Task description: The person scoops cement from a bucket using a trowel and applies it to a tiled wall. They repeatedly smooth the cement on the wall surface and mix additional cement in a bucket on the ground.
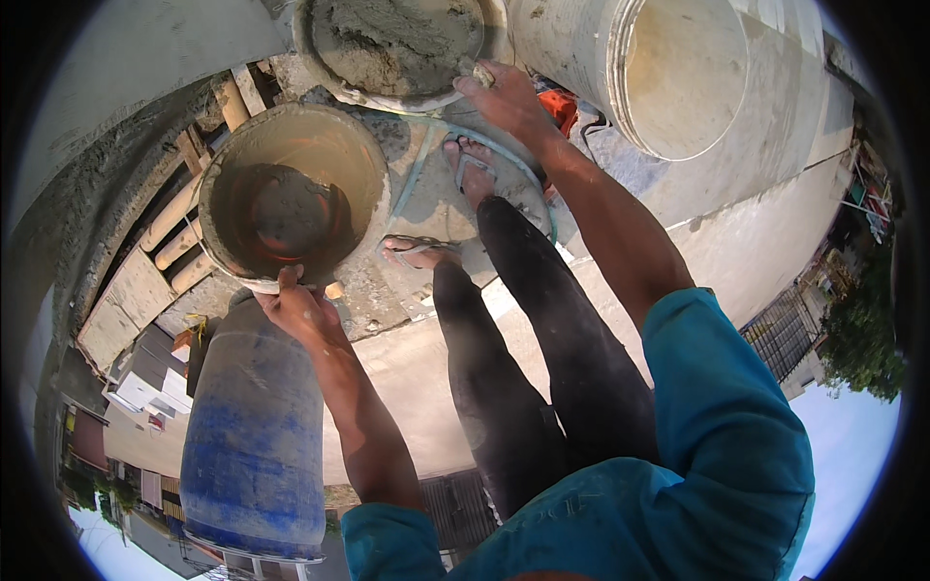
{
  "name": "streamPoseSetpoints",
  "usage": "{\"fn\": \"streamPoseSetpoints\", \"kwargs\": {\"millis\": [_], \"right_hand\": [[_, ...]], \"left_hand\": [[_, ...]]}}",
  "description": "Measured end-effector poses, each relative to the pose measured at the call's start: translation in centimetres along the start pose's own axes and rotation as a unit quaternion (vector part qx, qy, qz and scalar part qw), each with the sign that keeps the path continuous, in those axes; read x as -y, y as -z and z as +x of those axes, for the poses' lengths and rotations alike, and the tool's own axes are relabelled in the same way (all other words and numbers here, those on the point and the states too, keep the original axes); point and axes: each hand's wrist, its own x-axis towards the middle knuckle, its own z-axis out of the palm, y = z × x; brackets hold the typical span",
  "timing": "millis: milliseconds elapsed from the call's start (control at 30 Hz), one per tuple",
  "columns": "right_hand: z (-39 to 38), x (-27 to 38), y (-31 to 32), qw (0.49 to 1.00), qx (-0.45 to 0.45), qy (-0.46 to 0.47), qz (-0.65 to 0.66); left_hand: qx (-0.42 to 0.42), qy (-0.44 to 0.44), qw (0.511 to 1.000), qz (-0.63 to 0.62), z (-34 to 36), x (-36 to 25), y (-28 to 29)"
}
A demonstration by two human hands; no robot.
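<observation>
My left hand [300, 305] is closed on the near rim of a round bucket [354, 169] with grey sludge in its bottom. That bucket is at centre-left, just above a dusty blue drum [252, 426]. My right hand [499, 97] is closed at the right edge of a second container [320, 73] holding thick grey mortar [392, 39]; its fingers are around a small, crusted, pale piece [481, 73], too small to tell whether handle or rim. A large whitish bucket [683, 77], its inside coated pale, lies to the right of that hand.
My sandalled feet [470, 169] stand on stained paving between the buckets, by a green hose [538, 179] and an orange object [557, 107]. Wooden poles and boards [174, 247] lie at left. A pale concrete strip [722, 242], a metal gate [780, 334] and trees [862, 334] are beyond.
</observation>
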Motion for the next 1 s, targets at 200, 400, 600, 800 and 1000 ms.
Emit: {"fn": "streamPoseSetpoints", "kwargs": {"millis": [200, 400, 600, 800, 1000], "right_hand": [[-2.4, 0.1, 3.9, 0.985, 0.010, 0.036, -0.167], [-7.1, 0.9, 4.1, 0.963, 0.104, 0.078, -0.235], [-13.6, 4.6, -5.5, 0.903, 0.022, 0.206, -0.377], [-13.6, 5.1, -2.3, 0.945, -0.072, 0.164, -0.274], [-7.7, 0.8, 0.7, 0.953, -0.040, -0.072, -0.291]], "left_hand": [[-0.055, 0.027, 0.998, -0.017, -0.7, -0.5, -1.4], [-0.038, 0.032, 0.998, -0.048, -0.1, 0.1, -1.8], [0.003, 0.011, 1.000, -0.013, 0.3, 1.2, 0.1], [-0.022, 0.046, 0.998, -0.043, 2.7, 4.8, 3.9], [-0.072, 0.095, 0.987, -0.105, -0.3, 5.8, 6.5]]}}
